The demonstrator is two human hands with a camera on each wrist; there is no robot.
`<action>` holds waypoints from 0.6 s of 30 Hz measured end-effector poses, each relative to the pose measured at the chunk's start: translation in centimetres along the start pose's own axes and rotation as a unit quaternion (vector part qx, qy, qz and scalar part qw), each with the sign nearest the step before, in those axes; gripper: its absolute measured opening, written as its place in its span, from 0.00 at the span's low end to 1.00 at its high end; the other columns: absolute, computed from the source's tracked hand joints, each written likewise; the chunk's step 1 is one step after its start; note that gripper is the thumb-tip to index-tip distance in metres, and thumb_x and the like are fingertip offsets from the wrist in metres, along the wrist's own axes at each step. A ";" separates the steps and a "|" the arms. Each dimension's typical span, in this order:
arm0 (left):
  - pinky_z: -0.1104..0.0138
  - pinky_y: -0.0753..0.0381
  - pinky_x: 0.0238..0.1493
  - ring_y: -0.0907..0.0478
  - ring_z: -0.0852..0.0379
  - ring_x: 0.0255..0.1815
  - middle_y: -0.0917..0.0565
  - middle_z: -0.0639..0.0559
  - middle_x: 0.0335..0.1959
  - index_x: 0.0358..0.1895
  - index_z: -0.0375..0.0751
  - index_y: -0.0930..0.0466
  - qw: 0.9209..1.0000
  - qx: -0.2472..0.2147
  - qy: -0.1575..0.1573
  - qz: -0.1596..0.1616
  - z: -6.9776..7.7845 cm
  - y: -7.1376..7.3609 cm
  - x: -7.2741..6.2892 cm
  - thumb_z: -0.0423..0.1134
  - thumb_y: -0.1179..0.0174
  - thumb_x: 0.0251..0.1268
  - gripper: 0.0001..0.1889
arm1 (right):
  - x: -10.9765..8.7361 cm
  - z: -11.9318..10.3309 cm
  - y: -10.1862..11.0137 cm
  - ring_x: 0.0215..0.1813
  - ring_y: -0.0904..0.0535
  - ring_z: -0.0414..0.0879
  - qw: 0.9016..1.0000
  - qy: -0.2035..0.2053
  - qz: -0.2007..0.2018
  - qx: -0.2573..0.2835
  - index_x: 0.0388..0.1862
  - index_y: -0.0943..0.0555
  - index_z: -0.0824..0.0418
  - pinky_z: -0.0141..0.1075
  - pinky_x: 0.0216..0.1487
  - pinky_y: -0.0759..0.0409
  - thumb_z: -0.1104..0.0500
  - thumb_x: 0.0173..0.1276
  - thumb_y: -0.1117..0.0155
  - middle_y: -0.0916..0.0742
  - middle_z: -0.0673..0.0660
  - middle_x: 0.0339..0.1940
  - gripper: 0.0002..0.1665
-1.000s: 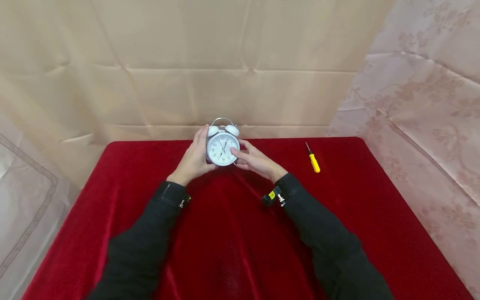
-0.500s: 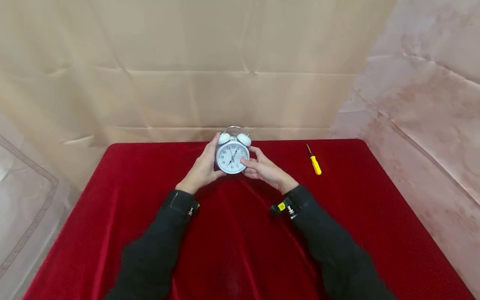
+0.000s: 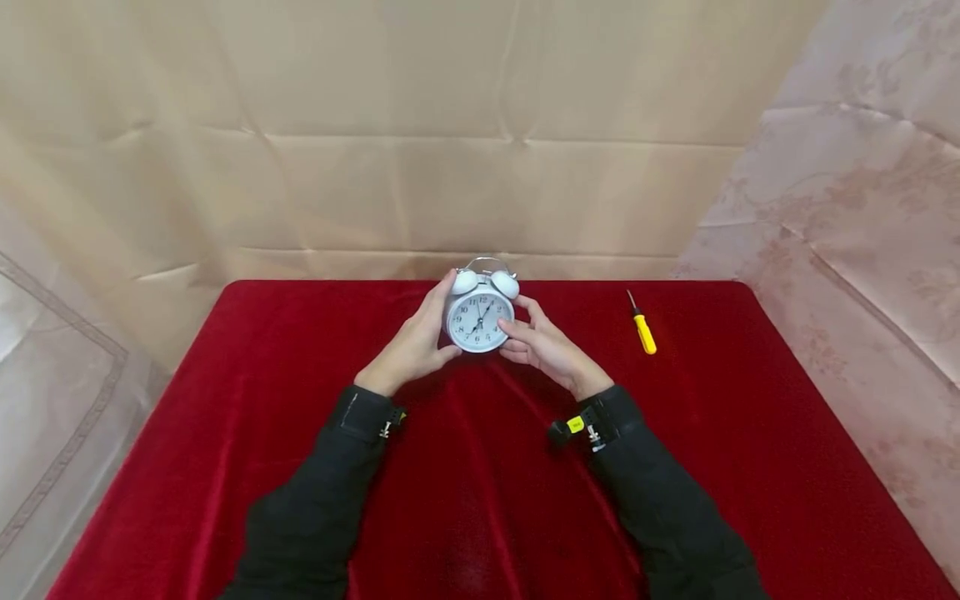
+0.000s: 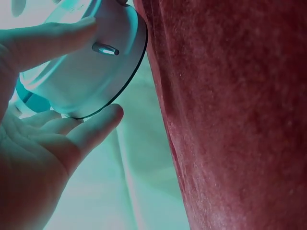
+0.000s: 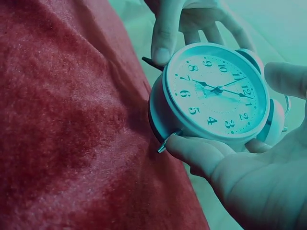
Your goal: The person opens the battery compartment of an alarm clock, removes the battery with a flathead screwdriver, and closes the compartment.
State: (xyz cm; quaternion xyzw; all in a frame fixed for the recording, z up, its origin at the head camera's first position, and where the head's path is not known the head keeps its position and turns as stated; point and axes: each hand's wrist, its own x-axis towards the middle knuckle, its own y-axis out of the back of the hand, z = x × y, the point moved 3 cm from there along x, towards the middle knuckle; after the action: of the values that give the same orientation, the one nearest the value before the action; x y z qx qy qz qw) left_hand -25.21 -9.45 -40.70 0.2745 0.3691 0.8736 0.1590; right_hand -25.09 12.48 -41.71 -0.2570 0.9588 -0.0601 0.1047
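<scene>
A white twin-bell alarm clock (image 3: 480, 322) is held upright, tilted back a little, near the far edge of the red-covered table, its dial towards me. My left hand (image 3: 412, 343) grips its left side, thumb low and fingers up along the casing. On the other side my right hand (image 3: 551, 348) holds it, thumb on the dial's right rim and fingers beside or behind the casing. A short metal foot (image 4: 105, 49) sticks out under the clock in the left wrist view. The clock's back is hidden. Both feet show in the right wrist view, where the dial (image 5: 216, 91) appears turned sideways.
A screwdriver (image 3: 643, 332) with a yellow handle lies on the red cloth (image 3: 465, 483) to the right of the clock. A beige curtain (image 3: 375, 192) hangs behind the table's far edge, and a pale floral cloth (image 3: 862, 250) hangs on the right.
Both hands have carried the clock to the right and slightly nearer to me, keeping their hold. The head view has also shifted a little; the screwdriver lies as before.
</scene>
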 end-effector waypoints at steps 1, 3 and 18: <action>0.56 0.39 0.74 0.46 0.48 0.79 0.48 0.40 0.80 0.82 0.38 0.62 1.000 0.001 -0.001 -0.002 -0.1 0.1 0.0 0.26 0.24 0.50 0.62 | 0.1 0.0 0.0 0.68 0.26 0.63 1.000 -0.001 0.000 0.000 0.81 0.56 0.53 0.52 0.69 0.30 0.54 0.78 0.44 0.30 0.67 0.71 0.43; 0.56 0.39 0.74 0.46 0.48 0.79 0.48 0.41 0.81 0.82 0.38 0.61 1.000 -0.002 -0.001 -0.002 -0.2 0.3 0.0 0.26 0.23 0.50 0.62 | 0.3 -0.1 -0.2 0.68 0.26 0.63 1.000 -0.001 -0.002 -0.004 0.81 0.56 0.53 0.52 0.69 0.30 0.53 0.78 0.44 0.30 0.67 0.70 0.43; 0.56 0.38 0.74 0.40 0.50 0.75 0.44 0.43 0.80 0.83 0.43 0.59 0.999 -0.011 0.035 0.005 -0.6 1.0 -0.9 0.32 0.28 0.60 0.55 | 1.2 0.2 -0.4 0.68 0.25 0.61 1.000 -0.012 -0.009 -0.010 0.81 0.54 0.53 0.52 0.69 0.30 0.52 0.80 0.44 0.30 0.66 0.71 0.41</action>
State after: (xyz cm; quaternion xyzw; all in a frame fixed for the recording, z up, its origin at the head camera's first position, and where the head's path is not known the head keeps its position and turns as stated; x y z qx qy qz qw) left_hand -24.90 -10.90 -40.58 0.2441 0.3631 0.8876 0.1444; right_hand -25.83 11.49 -42.07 -0.2673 0.9557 -0.0485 0.1131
